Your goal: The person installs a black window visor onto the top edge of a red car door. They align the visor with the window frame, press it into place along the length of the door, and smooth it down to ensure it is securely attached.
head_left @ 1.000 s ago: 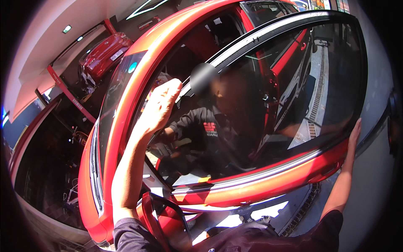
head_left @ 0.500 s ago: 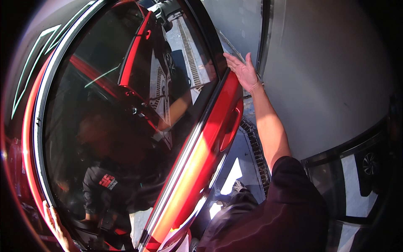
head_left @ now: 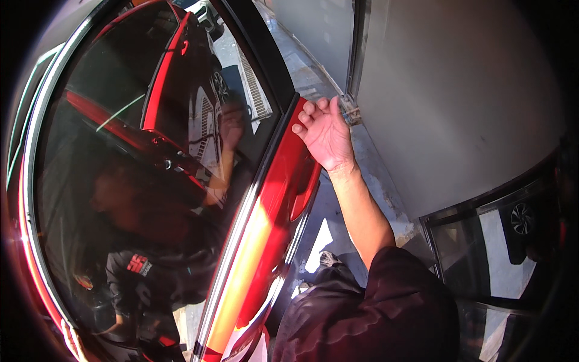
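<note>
A red car door (head_left: 274, 175) with a dark window (head_left: 151, 241) fills the left and middle of the view. My right hand (head_left: 327, 134) is raised at the door's far right corner, palm facing me. Its fingers are loosely curled and apart, with nothing in them. The fingertips overlap the red edge, but I cannot tell whether they touch it. A red door handle (head_left: 306, 196) lies just below. At the lower left, my left hand (head_left: 72, 341) rests along the window's outer frame (head_left: 28, 199); only a thin strip of its straight fingers shows.
A large grey panel (head_left: 452, 108) stands to the right. Below it is a dark glossy surface (head_left: 464, 253) reflecting a wheel. Grey floor (head_left: 374, 157) runs between door and panel. The window glass mirrors another red door, a drain grate and my own arm.
The view has shifted, so door and panel sit farther left. My right hand has slid lower along the door's edge, its straight fingers now curled. Less of my left hand shows.
</note>
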Available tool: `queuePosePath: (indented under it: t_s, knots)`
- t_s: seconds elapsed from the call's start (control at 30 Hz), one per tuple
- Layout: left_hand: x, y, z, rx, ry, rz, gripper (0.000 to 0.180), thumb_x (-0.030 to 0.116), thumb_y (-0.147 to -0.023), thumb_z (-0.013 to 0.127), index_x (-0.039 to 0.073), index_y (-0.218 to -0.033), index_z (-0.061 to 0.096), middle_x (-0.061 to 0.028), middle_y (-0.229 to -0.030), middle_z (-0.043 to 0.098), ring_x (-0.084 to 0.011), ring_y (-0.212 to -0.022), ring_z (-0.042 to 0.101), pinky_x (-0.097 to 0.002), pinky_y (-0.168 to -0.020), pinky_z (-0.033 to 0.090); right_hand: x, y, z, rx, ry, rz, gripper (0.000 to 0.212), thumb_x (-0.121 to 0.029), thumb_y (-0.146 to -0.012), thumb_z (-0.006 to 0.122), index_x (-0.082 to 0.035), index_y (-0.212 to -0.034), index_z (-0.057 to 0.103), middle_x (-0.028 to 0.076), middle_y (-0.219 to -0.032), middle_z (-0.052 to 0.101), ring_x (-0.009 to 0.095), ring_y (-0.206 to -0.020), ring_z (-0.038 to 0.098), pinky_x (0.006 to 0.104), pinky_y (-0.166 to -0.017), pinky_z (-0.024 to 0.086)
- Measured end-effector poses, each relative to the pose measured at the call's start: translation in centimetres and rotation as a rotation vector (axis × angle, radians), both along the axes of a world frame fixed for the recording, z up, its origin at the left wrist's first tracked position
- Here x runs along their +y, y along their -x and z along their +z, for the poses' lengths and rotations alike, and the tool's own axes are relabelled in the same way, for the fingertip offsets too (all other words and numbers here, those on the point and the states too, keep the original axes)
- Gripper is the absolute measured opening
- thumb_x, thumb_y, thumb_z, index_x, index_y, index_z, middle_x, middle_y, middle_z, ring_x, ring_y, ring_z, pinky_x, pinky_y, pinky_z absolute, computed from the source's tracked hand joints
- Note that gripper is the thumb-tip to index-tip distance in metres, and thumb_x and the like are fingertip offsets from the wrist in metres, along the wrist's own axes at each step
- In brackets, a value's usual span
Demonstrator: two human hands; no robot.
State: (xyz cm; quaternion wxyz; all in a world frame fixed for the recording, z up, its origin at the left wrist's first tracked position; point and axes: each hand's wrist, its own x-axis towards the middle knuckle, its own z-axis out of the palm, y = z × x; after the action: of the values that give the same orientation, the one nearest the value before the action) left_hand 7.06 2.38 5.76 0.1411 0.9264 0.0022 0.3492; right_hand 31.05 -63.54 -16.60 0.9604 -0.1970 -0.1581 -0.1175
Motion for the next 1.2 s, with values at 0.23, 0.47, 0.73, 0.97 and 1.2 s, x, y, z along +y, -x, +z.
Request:
queuePosePath:
  t_s: [0.23,0.47,0.73,0.97,1.2]
  knots:
    - [-2.4,-0.1,1.0,-0.010,-0.067,-0.002,0.042,0.035,-0.101,0.055,0.011,-0.134,0.056,-0.0193,-0.126,0.058,-0.0310,-0.107,0.056,-0.0430,-0.089,0.041,1.4,3.0,-1.1,-0.122,-0.118,0.095,0.039,-0.046,-0.104,0.046,-0.017,-0.078,0.049,-0.004,-0.079,0.045,0.013,-0.077,0.046,0.0339,-0.080,0.043]
    - [-4.2,0.4,1.8,-0.033,-0.125,-0.021,0.039,0.036,-0.099,0.059,0.013,-0.131,0.060,-0.0219,-0.117,0.065,-0.0340,-0.093,0.065,-0.0443,-0.078,0.049,2.5,5.0,-1.0,-0.159,-0.204,0.212,0.041,-0.043,-0.105,0.044,-0.016,-0.075,0.051,-0.004,-0.075,0.045,0.012,-0.074,0.045,0.0327,-0.076,0.041]
    - [-6.1,3.0,1.9,-0.197,-0.315,0.051,0.033,0.020,-0.102,0.054,0.008,-0.133,0.058,-0.0141,-0.120,0.062,-0.0232,-0.100,0.062,-0.0367,-0.090,0.047,6.2,8.3,0.9,-0.154,-0.230,0.512,0.051,-0.047,-0.108,0.031,-0.016,-0.074,0.055,-0.003,-0.059,0.043,0.012,-0.058,0.045,0.0315,-0.067,0.041]
    - [-29.6,-4.9,-4.1,0.547,0.080,-0.641,0.040,0.010,-0.098,0.059,0.001,-0.137,0.052,-0.0126,-0.130,0.052,-0.0200,-0.108,0.056,-0.0306,-0.099,0.043,12.7,12.9,-0.5,-0.288,-0.202,1.157,0.096,-0.083,-0.088,0.003,-0.005,-0.055,0.050,0.006,-0.050,0.045,0.018,-0.046,0.042,0.0353,-0.055,0.039]
    - [-39.4,-8.9,-12.1,1.168,0.826,-1.009,0.047,0.019,-0.101,0.058,-0.004,-0.140,0.045,-0.0163,-0.124,0.064,-0.0238,-0.125,0.055,-0.0377,-0.106,0.041,12.9,16.4,-2.1,-0.346,-0.164,1.341,0.103,-0.087,-0.082,0.002,-0.003,-0.063,0.058,0.007,-0.050,0.050,0.017,-0.047,0.050,0.0276,-0.046,0.041]
